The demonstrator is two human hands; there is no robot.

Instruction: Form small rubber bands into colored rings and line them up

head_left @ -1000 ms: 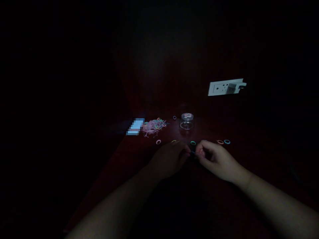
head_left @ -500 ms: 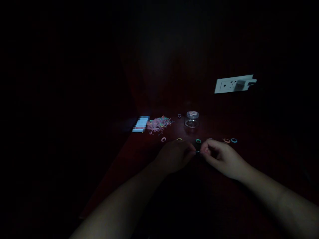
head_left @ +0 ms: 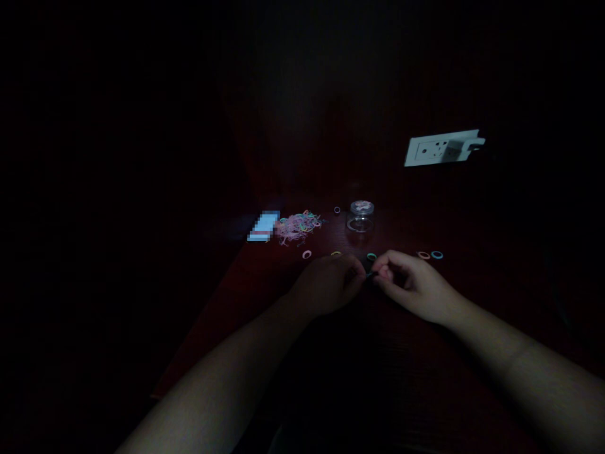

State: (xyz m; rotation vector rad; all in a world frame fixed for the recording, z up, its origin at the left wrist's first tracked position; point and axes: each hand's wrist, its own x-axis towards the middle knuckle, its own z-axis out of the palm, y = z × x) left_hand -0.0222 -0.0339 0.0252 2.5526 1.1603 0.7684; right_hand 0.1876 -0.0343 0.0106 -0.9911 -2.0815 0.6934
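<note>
Above the dark red table, my left hand (head_left: 328, 285) and my right hand (head_left: 412, 285) meet fingertip to fingertip. Both are closed in a pinch on one small hair tie (head_left: 370, 275), which shows as a thin dark bluish strip between them; most of it is hidden by the fingers. Just beyond the fingertips lies a green hair tie (head_left: 371, 256). A yellow hair tie (head_left: 336, 253) is partly covered by my left hand, and a pink one (head_left: 307, 255) lies further left. To the right of my right hand are an orange hair tie (head_left: 424, 255) and a blue one (head_left: 437, 255).
A lidded clear jar (head_left: 360, 218) stands behind the row. Left of it are a small ring (head_left: 337, 210), a tangled pile of coloured bands (head_left: 299, 227) and a lit phone (head_left: 265, 226). A socket with a plug (head_left: 442, 149) is on the wall. The surroundings are very dark.
The whole view has shifted slightly, so everything sits a little higher. My fingertips have come closer together, and the held hair tie is now tilted between them.
</note>
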